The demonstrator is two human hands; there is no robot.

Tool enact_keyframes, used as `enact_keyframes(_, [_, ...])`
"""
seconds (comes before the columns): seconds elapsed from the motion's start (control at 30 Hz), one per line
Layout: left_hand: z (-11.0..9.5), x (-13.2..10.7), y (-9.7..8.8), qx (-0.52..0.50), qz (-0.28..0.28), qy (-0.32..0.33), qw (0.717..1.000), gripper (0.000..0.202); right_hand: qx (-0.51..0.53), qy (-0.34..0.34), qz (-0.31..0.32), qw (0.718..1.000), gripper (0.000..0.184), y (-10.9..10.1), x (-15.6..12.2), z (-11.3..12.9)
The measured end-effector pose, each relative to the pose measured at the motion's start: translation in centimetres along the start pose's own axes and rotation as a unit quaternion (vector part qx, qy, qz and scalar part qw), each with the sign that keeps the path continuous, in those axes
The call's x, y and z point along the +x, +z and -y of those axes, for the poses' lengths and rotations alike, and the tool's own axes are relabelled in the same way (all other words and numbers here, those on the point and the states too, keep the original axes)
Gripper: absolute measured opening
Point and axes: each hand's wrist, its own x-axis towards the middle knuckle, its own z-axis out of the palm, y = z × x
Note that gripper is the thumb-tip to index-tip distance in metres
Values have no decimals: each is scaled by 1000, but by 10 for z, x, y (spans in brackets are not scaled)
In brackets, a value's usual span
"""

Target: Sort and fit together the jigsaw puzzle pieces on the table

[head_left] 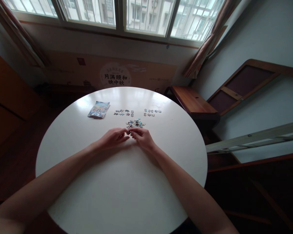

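Near the middle of the white round table, my left hand (116, 136) and my right hand (142, 136) meet fingertip to fingertip. Between them is a small dark jigsaw puzzle piece (129, 132), partly covered by the fingers. Both hands seem to pinch it, though the left fingertips are hard to make out. Just beyond the hands lies a loose pile of jigsaw puzzle pieces (136, 123), its near edge hidden by my right fingers. Farther back, sorted pieces sit in short rows, one group (122, 113) to the left and another (152, 111) to the right.
A colourful printed packet (99, 110) lies at the back left of the table (117, 195). Behind the table's right edge stands a wooden bench or low desk (191, 99). A long printed cardboard panel (151, 73) leans below the windows.
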Motion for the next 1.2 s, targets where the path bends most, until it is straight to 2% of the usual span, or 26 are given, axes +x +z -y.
enact_keyframes(0.17, [3,-1,1,4,-2,21,1000,25,-45,-13,10,999,23,1,-1,-7])
enact_keyframes(0.37, [-2,0,-1,8,-5,1,1000,31,-118,-51,-44,991,23,5,-6,0])
enact_keyframes(0.53, [-2,0,-2,-10,-4,-26,1000,33,-170,-82,-52,981,19,1,-5,3])
enact_keyframes(0.77, [-2,0,-1,-38,0,-69,997,33,-202,-81,-64,974,15,1,-3,1])
enact_keyframes(1.2, [-4,0,-4,-39,0,-48,998,29,-229,-103,-66,966,14,1,-3,1])
